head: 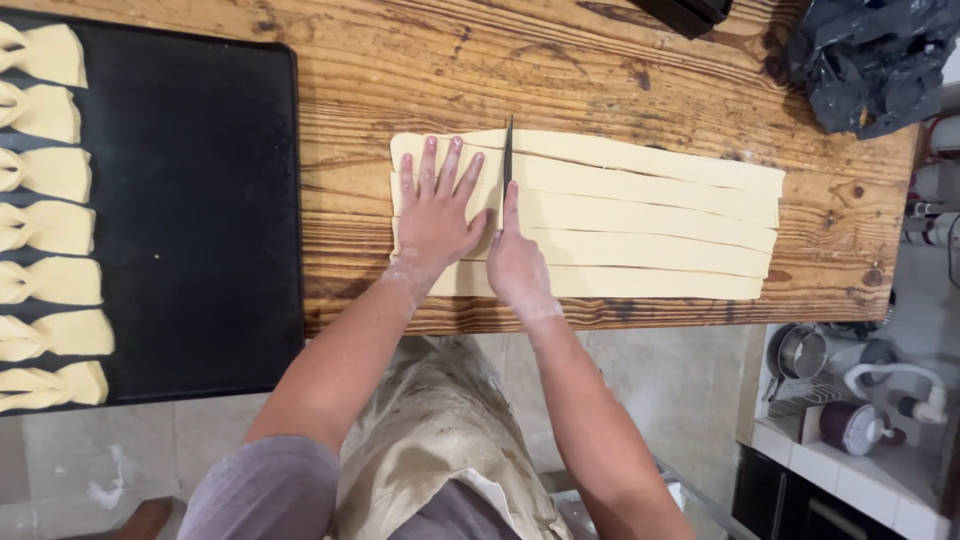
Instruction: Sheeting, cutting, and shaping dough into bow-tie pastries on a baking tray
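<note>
The left hand [437, 210] lies flat, fingers spread, on the left end of the dough sheet [640, 215]; its grip is wide and holds nothing. The right hand [517, 262] has its grip closed round the handle of a knife [508, 160], forefinger along the spine, blade pointing away from the body and set across the dough strips just beside the left hand.

The dough lies near the front edge of the wooden bench [560, 70], already slit lengthwise into long strips. The step in hand appears to be a crosswise cut through these strips. A clean cut calls for the blade kept square to the strips and clear of the left fingertips.

A black tray [200, 200] sits at the left of the bench, with a column of twisted dough pieces [45, 228] along its left side. A crumpled dark bag [870, 60] lies at the far right corner. A tiled counter with pots [800, 350] stands lower right
</note>
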